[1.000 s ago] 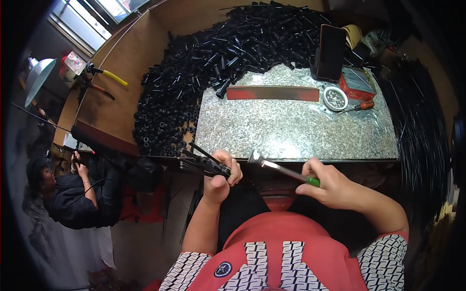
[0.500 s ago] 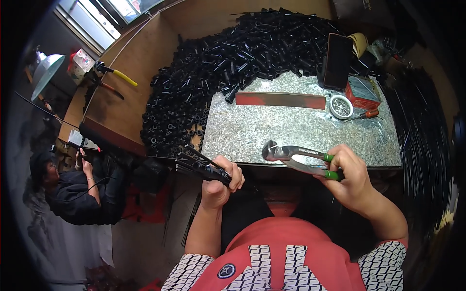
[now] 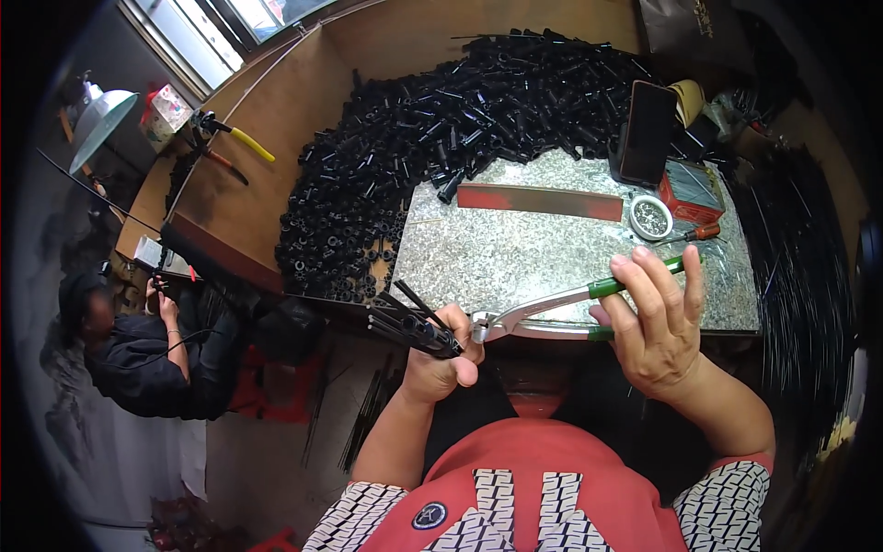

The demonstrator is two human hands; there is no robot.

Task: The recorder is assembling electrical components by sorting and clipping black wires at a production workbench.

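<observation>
Shiny bare metal pliers [image 3: 538, 311] carry glossy green plastic grips. At 12 o'clock lies a speckled polished stone slab [image 3: 515, 258], matt black plastic tubes [image 3: 432, 120], and smooth brown wood bench [image 3: 267, 198].

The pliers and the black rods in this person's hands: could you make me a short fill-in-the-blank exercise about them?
1. The right hand holds pliers with ____ handles.
2. The left hand grips a bundle of thin ____ rods.
3. The pliers' head is next to the ____ hand.
4. Behind the speckled stone slab lies a big heap of black ____.

Missing words: green; black; left; tubes
</observation>
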